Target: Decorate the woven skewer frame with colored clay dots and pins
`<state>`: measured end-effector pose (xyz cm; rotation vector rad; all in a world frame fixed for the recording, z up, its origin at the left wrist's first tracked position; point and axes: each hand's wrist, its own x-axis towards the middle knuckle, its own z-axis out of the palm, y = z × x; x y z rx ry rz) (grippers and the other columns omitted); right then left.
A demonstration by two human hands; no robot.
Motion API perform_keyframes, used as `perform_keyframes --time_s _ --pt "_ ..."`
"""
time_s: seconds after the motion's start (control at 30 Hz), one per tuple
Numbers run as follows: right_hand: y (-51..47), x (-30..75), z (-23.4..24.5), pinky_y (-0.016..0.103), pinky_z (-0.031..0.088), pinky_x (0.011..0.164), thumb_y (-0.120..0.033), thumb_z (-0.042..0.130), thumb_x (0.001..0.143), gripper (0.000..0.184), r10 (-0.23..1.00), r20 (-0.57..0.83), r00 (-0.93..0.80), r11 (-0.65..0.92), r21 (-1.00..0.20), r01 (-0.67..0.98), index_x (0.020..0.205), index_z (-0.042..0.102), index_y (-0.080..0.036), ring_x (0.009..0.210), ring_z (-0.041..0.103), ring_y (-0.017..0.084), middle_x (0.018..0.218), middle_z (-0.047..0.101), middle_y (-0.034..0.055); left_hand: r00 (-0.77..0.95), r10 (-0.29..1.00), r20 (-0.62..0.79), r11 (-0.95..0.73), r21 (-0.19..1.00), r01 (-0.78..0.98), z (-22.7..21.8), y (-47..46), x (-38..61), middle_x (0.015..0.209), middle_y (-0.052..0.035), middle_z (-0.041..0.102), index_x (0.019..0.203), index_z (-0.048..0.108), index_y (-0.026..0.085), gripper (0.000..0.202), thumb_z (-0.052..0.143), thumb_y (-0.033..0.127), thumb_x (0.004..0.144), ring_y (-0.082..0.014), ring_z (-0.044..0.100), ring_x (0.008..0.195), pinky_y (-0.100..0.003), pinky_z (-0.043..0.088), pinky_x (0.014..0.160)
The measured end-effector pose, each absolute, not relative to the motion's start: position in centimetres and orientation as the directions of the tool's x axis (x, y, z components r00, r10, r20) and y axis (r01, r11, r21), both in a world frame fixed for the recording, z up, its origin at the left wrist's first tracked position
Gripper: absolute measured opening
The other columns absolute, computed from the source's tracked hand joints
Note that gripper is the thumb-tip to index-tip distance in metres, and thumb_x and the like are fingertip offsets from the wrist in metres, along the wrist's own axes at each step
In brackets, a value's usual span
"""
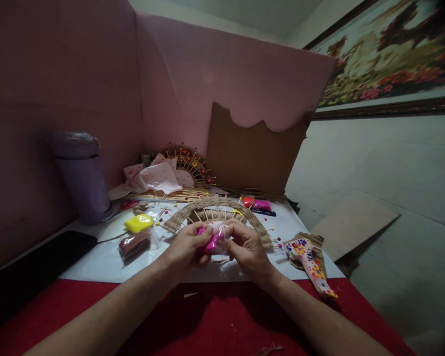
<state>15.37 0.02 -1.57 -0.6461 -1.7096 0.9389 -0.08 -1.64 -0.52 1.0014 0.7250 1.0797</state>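
My left hand (187,246) and my right hand (247,248) meet over the white sheet (96,259), both closed on a clear bag of magenta clay (212,240). My left thumb presses the pink lump; my right fingers pinch the plastic wrapper. Just behind my hands lies a woven fan-shaped piece (215,210) with wooden sticks tipped with coloured beads.
Bags of yellow clay (138,223) and brown clay (134,244) lie to the left. A purple tumbler (82,175) and a black phone (33,269) sit further left. A painted cardboard figure (310,262) lies right, red and pink clay packs (257,203) behind, pink boards at the back.
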Motion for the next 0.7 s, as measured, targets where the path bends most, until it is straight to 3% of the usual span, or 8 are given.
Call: perform_keyframes --time_s 0.2,0.4,0.57,0.7 --pt "0.6 15.6 -1.7 0.015 0.041 0.038 -0.037 0.065 0.075 0.023 0.852 0.453 -0.263 0.442 -0.891 -0.105 0.068 0.059 -0.015 0.062 0.049 0.010 0.088 0.051 0.0037 0.258 0.966 -0.020 0.124 0.911 -0.393 -0.4 -1.5 -0.1 0.046 0.0056 0.047 0.068 0.045 0.017 0.030 0.068 0.035 0.071 -0.0035 0.036 0.032 -0.016 0.021 0.035" --pt "0.5 15.7 -1.3 0.017 0.042 0.040 -0.027 0.069 0.071 0.015 0.828 0.455 -0.328 0.465 -0.884 -0.050 0.083 0.069 -0.018 0.066 0.052 0.012 0.093 0.058 0.0051 0.244 0.969 -0.040 0.131 0.920 -0.370 -0.7 -1.3 -0.3 0.046 0.0056 0.047 0.069 0.045 0.016 0.029 0.068 0.033 0.071 -0.0035 0.036 0.032 -0.016 0.024 0.034" --pt "0.3 15.4 -1.4 0.023 0.046 0.059 -0.017 0.070 0.069 0.003 0.760 0.577 -0.301 0.620 -0.782 0.066 0.070 0.067 -0.017 0.080 0.055 0.016 0.086 0.060 0.0050 0.251 0.967 -0.034 0.122 0.930 -0.347 -1.5 -1.0 0.0 0.047 0.0056 0.048 0.070 0.046 0.016 0.033 0.070 0.038 0.068 -0.0033 0.037 0.032 -0.015 0.025 0.033" --pt "0.4 15.5 -1.8 0.023 0.046 0.059 -0.017 0.062 0.076 0.010 0.749 0.570 -0.338 0.631 -0.769 0.100 0.066 0.062 -0.017 0.080 0.054 0.016 0.085 0.058 0.0053 0.262 0.965 -0.032 0.118 0.940 -0.321 -1.7 -1.0 0.1 0.049 0.0050 0.049 0.070 0.047 0.016 0.033 0.069 0.040 0.068 -0.0036 0.037 0.033 -0.015 0.025 0.033"
